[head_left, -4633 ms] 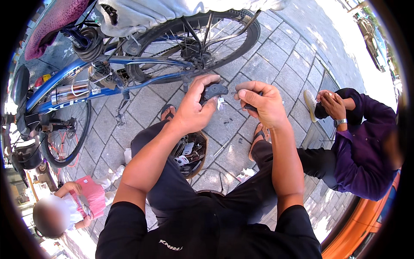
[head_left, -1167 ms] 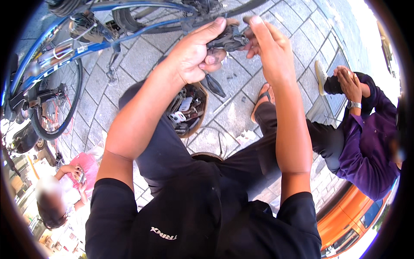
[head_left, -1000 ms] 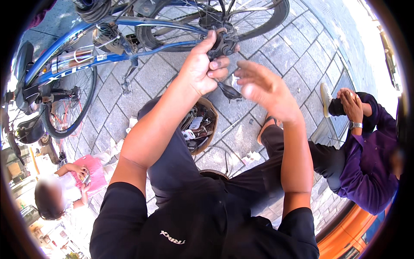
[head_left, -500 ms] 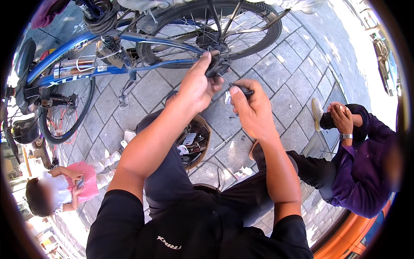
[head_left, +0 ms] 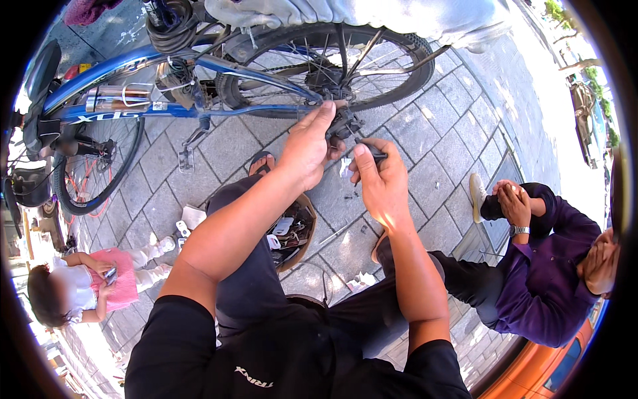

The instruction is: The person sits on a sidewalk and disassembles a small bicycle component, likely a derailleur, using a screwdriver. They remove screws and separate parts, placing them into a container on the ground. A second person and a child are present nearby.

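Observation:
A blue bicycle [head_left: 266, 76] stands on the paving ahead, with its rear wheel [head_left: 420, 74] at the top middle. My left hand [head_left: 310, 145] is closed around the dark rear derailleur [head_left: 346, 125] beside the hub, thumb on top and fingertips curled below. In my right hand [head_left: 382, 179] is a black-handled screwdriver [head_left: 379, 157], pinched between thumb and fingers. Its thin shaft reaches up to the derailleur; the exact spot where the tip meets it is too small to make out.
A round container [head_left: 308, 243] of tools and parts sits between my legs. To the right, a person in purple [head_left: 541, 276] sits with hands clasped. A child with a pink item [head_left: 118, 279] is at the left. Pale cloth [head_left: 372, 14] hangs above the wheel.
My right hand has come slightly down and left, with the screwdriver closer to the derailleur. My left hand stays on the derailleur. The whole view has shifted a little.

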A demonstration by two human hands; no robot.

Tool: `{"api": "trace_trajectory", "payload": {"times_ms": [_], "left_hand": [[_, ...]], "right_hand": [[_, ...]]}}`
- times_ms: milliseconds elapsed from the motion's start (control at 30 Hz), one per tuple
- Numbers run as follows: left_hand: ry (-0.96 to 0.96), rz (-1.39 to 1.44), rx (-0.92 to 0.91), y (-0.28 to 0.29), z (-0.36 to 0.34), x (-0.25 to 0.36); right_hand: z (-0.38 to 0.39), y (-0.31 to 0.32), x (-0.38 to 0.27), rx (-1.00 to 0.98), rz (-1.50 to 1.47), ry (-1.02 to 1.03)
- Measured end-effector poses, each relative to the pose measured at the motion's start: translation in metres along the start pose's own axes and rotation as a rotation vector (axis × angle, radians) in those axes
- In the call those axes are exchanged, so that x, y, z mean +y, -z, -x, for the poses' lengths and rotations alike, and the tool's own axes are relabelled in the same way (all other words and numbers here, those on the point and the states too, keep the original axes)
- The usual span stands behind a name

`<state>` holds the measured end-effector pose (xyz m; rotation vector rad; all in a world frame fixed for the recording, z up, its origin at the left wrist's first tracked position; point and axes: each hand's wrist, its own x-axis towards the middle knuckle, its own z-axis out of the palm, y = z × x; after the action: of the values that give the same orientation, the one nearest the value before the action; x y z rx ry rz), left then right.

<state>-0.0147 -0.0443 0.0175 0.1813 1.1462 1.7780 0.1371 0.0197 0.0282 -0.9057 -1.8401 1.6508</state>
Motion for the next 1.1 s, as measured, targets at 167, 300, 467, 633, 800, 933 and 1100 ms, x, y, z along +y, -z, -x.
{"api": "trace_trajectory", "payload": {"times_ms": [167, 300, 467, 633, 800, 933, 1100], "left_hand": [[-0.001, -0.005, 0.008, -0.005, 0.004, -0.002], [-0.005, 0.003, 0.039, -0.008, 0.006, -0.004], [-0.017, -0.008, 0.008, -0.003, 0.003, -0.007], [-0.008, -0.017, -0.025, -0.002, 0.003, -0.005], [0.017, 0.023, 0.000, 0.001, 0.001, -0.008], [0.022, 0.002, 0.026, 0.006, -0.001, -0.009], [0.071, 0.001, 0.054, 0.002, 0.002, -0.014]], "right_hand": [[-0.001, -0.001, 0.012, 0.055, 0.183, 0.143], [-0.002, -0.002, 0.013, 0.093, 0.334, 0.159], [-0.001, 0.000, 0.001, 0.093, 0.492, 0.125], [-0.003, 0.002, -0.004, 0.024, 0.352, 0.070], [-0.008, 0.005, 0.010, -0.039, 0.253, 0.085], [-0.008, 0.001, 0.015, -0.077, 0.237, 0.093], [-0.003, -0.008, 0.018, 0.005, 0.621, 0.324]]}}
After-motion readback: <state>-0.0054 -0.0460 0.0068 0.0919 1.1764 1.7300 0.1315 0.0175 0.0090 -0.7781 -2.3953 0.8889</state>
